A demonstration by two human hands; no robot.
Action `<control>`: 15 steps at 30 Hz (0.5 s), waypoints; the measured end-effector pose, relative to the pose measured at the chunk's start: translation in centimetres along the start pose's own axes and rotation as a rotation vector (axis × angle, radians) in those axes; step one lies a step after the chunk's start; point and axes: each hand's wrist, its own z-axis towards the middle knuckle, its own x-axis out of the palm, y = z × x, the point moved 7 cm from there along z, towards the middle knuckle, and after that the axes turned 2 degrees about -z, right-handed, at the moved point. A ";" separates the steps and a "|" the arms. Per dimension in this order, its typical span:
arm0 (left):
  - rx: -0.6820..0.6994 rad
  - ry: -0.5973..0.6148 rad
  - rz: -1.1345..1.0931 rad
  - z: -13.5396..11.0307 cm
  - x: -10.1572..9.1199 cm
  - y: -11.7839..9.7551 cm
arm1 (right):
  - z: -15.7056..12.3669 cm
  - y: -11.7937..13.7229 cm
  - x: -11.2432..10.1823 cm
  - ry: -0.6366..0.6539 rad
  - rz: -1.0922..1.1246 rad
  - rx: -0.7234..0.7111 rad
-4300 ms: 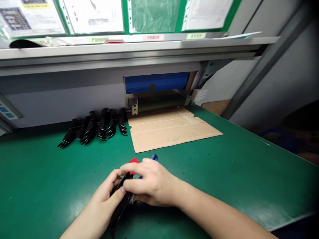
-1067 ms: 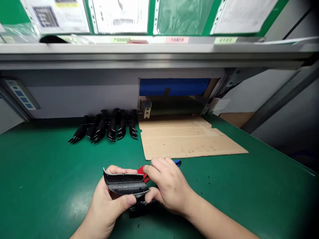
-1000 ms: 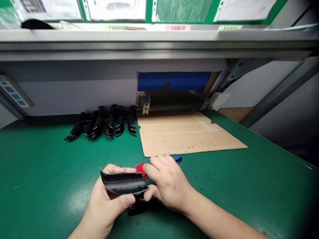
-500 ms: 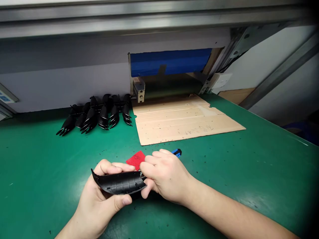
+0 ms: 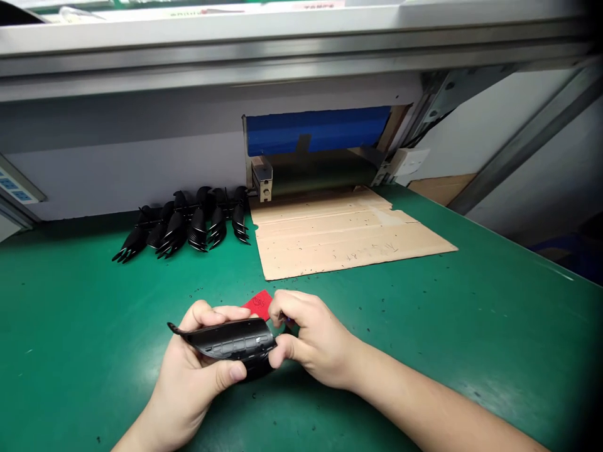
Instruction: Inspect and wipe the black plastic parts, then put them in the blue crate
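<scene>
My left hand [image 5: 186, 383] is closed round a curved black plastic shell [image 5: 226, 339]. The shell's ribbed inner side faces me and its pointed end juts out to the left. At the shell's right end, my right hand [image 5: 320, 342] is closed with its thumb by the shell's edge. Its curled fingers hold a small utility knife [image 5: 289, 320] with a blue and black handle; most of it is hidden, and I cannot make out whether its blade touches the shell. Just behind the fingers lies a red piece [image 5: 259, 304] with dark marks on it.
Stacks of similar black shells [image 5: 176, 232] lie at the back left of the green table [image 5: 70, 326]. A cardboard sheet [image 5: 325, 245] with dark scraps lies before an opening with a blue flap [image 5: 320, 130]. A metal-edged shelf [image 5: 211, 72] runs across above.
The shell has tipped and turned slightly in my left hand. My right hand has rolled over, so the knife's handle end no longer sticks out behind it. The view has tilted up a little.
</scene>
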 end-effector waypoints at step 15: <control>-0.034 -0.128 -0.125 0.2 -0.9 -1.0 | -0.3 -0.8 -0.1 0.377 0.223 0.118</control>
